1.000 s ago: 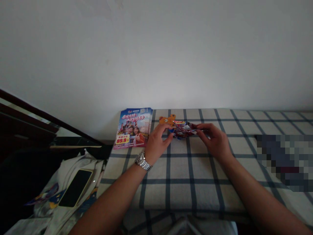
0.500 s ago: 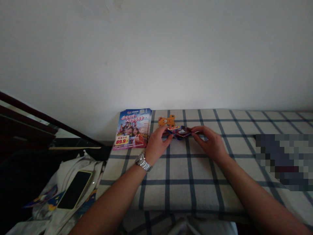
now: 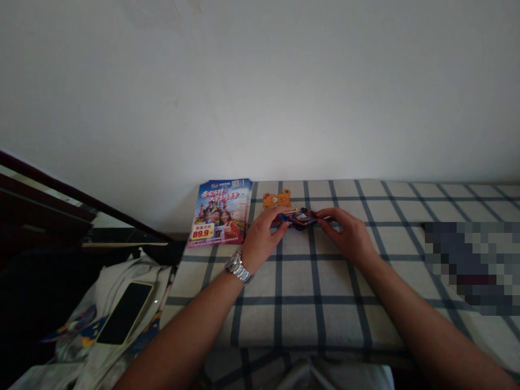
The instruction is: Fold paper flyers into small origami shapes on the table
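Observation:
Between my two hands is a small folded flyer (image 3: 301,218), dark blue and purple with a yellow patch, much like the printed sheets nearby. My left hand (image 3: 264,235), with a silver watch on its wrist, pinches the left end between thumb and fingers. The right end is in the pinched fingers of my right hand (image 3: 347,233). The paper bulges in the middle and shows an opening between its folds. Just behind it lies an orange bear-shaped piece (image 3: 277,200), partly covered by my left hand. To the left rests a stack of flyers (image 3: 219,216).
A checked cloth (image 3: 300,319) covers the table, which meets a pale wall (image 3: 284,92). At the lower left, a phone (image 3: 125,313) lies on a white bag (image 3: 117,271) below table level. A blurred-out item (image 3: 471,268) sits at the right.
The folded flyer has tipped slightly between my fingers, so its yellow patch shows less and the opening shows more. Both hands keep their grip and have hardly shifted.

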The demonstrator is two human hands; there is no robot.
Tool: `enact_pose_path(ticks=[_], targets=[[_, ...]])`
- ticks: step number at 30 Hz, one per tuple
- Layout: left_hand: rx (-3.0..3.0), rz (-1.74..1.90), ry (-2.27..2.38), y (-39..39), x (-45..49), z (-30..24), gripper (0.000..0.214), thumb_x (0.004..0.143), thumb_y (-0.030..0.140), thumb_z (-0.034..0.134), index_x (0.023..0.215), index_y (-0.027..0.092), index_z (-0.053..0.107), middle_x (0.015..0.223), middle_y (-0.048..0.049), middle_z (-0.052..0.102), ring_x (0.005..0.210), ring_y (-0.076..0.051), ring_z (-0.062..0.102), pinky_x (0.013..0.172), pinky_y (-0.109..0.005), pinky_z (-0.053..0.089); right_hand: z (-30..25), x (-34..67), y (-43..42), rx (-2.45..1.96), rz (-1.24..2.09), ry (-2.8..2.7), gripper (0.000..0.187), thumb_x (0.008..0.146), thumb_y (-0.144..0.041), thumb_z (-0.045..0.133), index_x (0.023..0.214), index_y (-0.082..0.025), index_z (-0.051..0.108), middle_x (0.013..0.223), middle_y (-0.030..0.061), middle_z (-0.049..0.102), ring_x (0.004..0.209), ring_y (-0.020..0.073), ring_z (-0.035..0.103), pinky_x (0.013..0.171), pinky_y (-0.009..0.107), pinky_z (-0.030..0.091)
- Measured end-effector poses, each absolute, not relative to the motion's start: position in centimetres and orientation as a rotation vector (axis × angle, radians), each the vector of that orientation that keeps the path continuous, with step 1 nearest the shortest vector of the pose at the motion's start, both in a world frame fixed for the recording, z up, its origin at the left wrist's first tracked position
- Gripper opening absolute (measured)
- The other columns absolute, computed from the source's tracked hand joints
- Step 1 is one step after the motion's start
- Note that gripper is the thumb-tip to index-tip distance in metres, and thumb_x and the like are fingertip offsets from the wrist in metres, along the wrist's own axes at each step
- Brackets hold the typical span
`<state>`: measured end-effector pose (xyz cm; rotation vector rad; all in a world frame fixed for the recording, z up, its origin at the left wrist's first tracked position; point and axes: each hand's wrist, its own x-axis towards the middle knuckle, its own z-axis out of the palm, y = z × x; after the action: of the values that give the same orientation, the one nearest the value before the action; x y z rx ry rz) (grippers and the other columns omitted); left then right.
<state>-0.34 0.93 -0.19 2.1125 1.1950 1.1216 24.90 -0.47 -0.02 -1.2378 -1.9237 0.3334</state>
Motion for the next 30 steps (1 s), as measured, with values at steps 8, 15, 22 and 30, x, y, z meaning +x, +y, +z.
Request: enact_pose_path(ticks=[8, 15, 22, 30], targets=[[2.106, 1.122, 1.177, 0.81, -0.30, -0.25, 0.026, 0.098, 0.016, 0.066, 0.123, 0.024, 0.066, 0.123, -0.0059, 0.071, 0.111, -0.021, 0.071, 0.099, -0.041, 0.061, -0.19, 24.91, -0.45, -1.240, 0.380, -1.917, 0.018, 0.100, -0.028, 0.061, 0.117, -0.027, 0.069, 0.120, 0.0054, 0.078, 0.108, 0.0256, 0.076, 0.094, 0.043, 0.064], [2.116, 1.120, 1.186, 0.81, -0.27, 0.00, 0.022, 0.098, 0.015, 0.065, 0.118, 0.023, 0.068, 0.120, -0.0055, 0.072, 0.109, -0.019, 0.071, 0.097, -0.038, 0.062, -0.45, 24.88, -0.43, -1.257, 0.399, -1.923, 0.021, 0.103, -0.030, 0.057, 0.120, -0.028, 0.069, 0.123, 0.0043, 0.078, 0.114, 0.0256, 0.075, 0.099, 0.043, 0.062], [2.113, 1.140, 1.166, 0.89, -0.31, -0.13, 0.020, 0.103, 0.023, 0.059, 0.120, 0.023, 0.069, 0.120, -0.0049, 0.074, 0.108, -0.018, 0.072, 0.096, -0.034, 0.063, -0.35, 24.74, -0.57, -1.318, 0.453, -1.905, 0.024, 0.102, -0.032, 0.058, 0.124, -0.028, 0.068, 0.117, 0.0048, 0.079, 0.103, 0.0252, 0.077, 0.088, 0.041, 0.064], [2.098, 1.143, 1.195, 0.90, -0.36, -0.17, 0.020, 0.101, 0.023, 0.063, 0.119, 0.023, 0.070, 0.119, -0.0058, 0.075, 0.106, -0.020, 0.074, 0.096, -0.038, 0.063, -0.77, 24.82, -0.32, -1.283, 0.419, -1.916, 0.024, 0.101, -0.032, 0.059, 0.121, -0.026, 0.071, 0.116, 0.0059, 0.079, 0.103, 0.0257, 0.077, 0.089, 0.042, 0.066]])
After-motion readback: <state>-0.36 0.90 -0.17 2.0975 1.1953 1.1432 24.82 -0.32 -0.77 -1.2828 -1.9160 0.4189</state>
